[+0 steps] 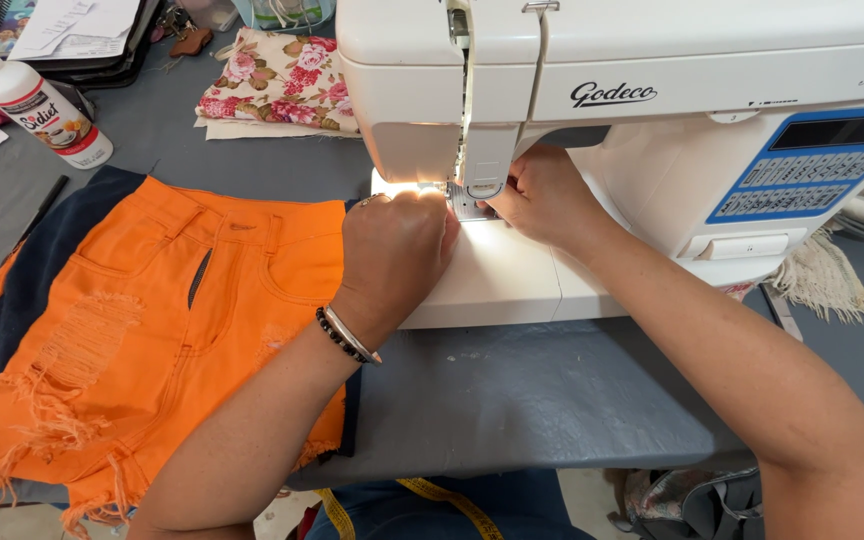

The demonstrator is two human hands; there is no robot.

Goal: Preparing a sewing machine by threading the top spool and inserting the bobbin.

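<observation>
On the grey desk (512,400) stands a big white sewing machine (652,120), and beside it lie orange shorts (152,320) with frayed edges, flat and untouched, with flowery cloth (282,80) and a white glue bottle (37,100) farther back. Both hands sit close together under the lit needle part (472,185); the left hand (397,250) is curled, the right hand (542,200) pinches near the little metal foot, but I cannot tell what they hold. I think slow, steady fingers kept clear of the needle's sharp tip work best here
</observation>
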